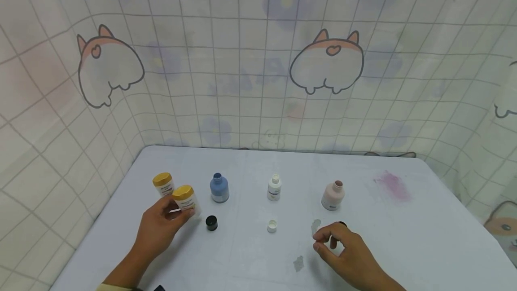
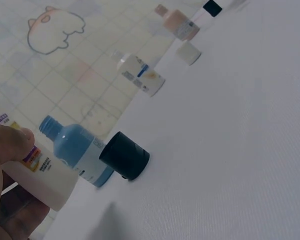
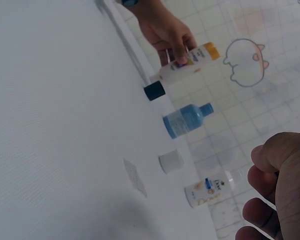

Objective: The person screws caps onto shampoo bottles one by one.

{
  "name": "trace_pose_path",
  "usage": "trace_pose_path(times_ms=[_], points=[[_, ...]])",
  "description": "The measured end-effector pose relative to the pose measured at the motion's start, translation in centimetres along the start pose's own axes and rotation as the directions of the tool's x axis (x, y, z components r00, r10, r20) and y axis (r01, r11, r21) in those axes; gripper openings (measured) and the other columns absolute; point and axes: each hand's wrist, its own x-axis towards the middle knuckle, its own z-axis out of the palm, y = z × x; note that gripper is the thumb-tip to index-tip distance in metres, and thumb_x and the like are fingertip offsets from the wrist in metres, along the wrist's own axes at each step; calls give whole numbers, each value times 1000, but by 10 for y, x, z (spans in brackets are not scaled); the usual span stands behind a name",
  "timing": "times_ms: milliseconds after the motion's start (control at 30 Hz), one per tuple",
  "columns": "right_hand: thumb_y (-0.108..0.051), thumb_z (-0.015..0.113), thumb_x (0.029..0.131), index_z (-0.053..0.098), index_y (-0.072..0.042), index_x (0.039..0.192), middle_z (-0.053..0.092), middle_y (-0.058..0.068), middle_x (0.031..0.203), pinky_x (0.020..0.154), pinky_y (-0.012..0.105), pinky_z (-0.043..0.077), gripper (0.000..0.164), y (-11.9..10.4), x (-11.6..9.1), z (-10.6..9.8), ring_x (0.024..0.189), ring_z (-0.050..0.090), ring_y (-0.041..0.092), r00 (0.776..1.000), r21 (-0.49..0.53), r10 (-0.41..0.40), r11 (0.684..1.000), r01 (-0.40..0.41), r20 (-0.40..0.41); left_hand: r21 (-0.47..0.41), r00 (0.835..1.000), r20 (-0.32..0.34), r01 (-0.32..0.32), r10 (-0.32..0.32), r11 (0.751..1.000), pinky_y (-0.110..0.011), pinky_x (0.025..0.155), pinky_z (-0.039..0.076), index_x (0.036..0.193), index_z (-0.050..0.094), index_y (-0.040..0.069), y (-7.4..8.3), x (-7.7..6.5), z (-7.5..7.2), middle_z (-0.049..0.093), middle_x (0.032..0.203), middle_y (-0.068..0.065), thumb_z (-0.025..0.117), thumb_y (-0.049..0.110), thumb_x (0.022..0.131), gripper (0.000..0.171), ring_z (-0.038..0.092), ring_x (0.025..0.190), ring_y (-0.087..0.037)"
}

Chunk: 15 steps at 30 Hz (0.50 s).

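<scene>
My left hand (image 1: 159, 227) grips a white bottle with a yellow cap (image 1: 187, 200), thumb on its near side and fingers behind. In the right wrist view this bottle (image 3: 192, 64) shows its full side and label. A second yellow-capped bottle (image 1: 163, 185) stands just behind it. Right of the left hand are an uncapped blue bottle (image 1: 219, 188) and a black cap (image 1: 212, 222). My right hand (image 1: 348, 251) hovers over the right of the table, fingers loosely curled, nothing held. A dark cap (image 1: 342, 224) is mostly hidden behind it, with an uncapped pink bottle (image 1: 333, 196) beyond.
At mid-table stands a small uncapped white bottle (image 1: 274, 187), a white cap (image 1: 272, 226) in front of it. Grey patches (image 1: 298, 263) and a pink stain (image 1: 393, 185) mark the white table (image 1: 242, 255). A patterned curtain (image 1: 250, 57) hangs along the back and sides.
</scene>
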Motion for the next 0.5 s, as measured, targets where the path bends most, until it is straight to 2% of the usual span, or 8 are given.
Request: trace_pose_path(times_ms=[200, 500], points=[[-23, 67, 88, 58, -33, 97, 62, -18, 92, 63, 25, 47, 16, -1, 1, 0, 80, 52, 3, 1000, 0, -12, 1000, 12, 5, -7, 1000, -12, -8, 8, 1000, -25, 76, 55, 119, 55, 16, -5, 1, -3, 60, 117, -10, 76, 42, 77, 54, 64, 99, -23], [-27, 66, 89, 58, -34, 96, 61, -19, 90, 61, 26, 48, 13, -1, 1, 0, 79, 51, 4, 1000, 1, 13, 1000, -13, 13, 35, 999, -42, -21, 22, 999, -24, 76, 55, 122, 54, 15, -14, 2, -7, 60, 118, -9, 74, 44, 77, 57, 64, 100, -24]])
